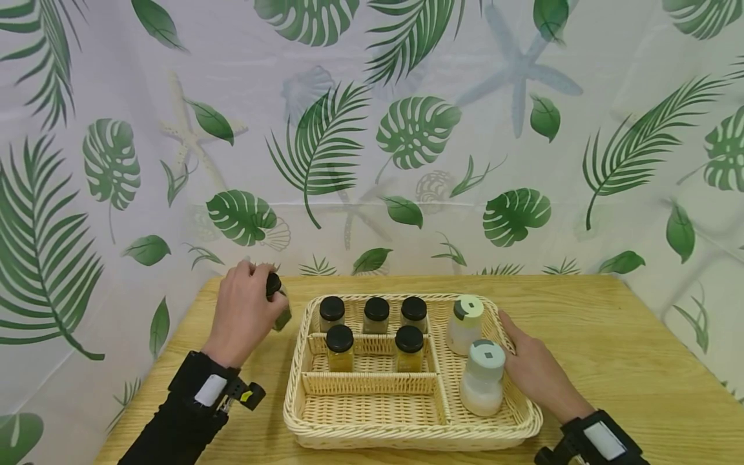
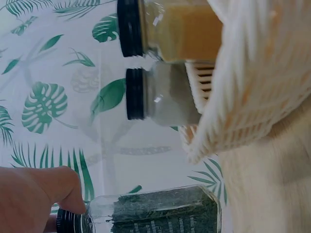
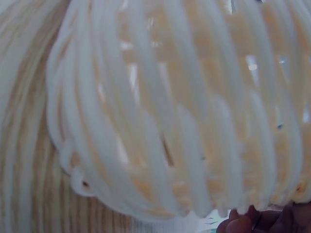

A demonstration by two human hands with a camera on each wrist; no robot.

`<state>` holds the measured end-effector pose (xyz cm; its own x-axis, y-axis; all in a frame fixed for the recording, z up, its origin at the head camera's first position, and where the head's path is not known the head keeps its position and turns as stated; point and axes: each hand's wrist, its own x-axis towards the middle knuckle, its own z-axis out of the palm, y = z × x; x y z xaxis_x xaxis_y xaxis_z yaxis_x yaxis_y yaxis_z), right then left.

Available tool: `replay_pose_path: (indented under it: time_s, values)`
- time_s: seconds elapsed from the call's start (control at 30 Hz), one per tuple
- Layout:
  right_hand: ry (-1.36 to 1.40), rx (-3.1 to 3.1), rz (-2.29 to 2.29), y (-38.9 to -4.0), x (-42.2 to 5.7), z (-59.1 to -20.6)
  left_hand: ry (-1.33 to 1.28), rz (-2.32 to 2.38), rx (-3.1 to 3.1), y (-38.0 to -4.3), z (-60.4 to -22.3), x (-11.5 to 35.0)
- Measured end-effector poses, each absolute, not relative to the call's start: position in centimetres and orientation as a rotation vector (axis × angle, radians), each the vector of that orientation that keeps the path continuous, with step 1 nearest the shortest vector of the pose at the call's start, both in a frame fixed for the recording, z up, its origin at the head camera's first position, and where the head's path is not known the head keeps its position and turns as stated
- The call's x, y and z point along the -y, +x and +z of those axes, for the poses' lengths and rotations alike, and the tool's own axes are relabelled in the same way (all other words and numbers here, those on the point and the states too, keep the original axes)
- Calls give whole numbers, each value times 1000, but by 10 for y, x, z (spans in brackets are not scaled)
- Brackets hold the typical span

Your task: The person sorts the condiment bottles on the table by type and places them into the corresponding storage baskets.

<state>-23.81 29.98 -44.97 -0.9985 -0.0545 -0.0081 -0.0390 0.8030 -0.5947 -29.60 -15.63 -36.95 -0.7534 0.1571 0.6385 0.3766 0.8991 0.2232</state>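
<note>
My left hand (image 1: 241,313) pinches the black lid of a glass spice jar (image 2: 165,211) filled with dark green dried herbs. The jar is left of a cream wicker basket (image 1: 407,440), apart from it. On the basket's right rim, my right hand (image 1: 537,371) grips the edge; in the right wrist view its fingertips (image 3: 238,225) show past the weave. Inside the basket's left compartments stand several black-lidded jars, among them a jar of yellow powder (image 1: 340,358) and a greyish one (image 1: 376,318). The right compartment holds a yellow-lidded shaker (image 1: 465,329) and a mint-lidded shaker (image 1: 484,384).
The basket stands on a wood-grain table (image 1: 628,361). Thin woven dividers (image 1: 372,385) split its left side into rows. Behind the table hangs a leaf-print cloth (image 1: 360,155), close to the back edge.
</note>
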Motion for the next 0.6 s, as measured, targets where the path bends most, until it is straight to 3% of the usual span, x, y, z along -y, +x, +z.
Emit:
replay_pose_path:
  time_s: [0.6]
  values:
    - [-83, -2979, -967, -237, -298, -449, -476, -464, 2334, -262, -339, 130]
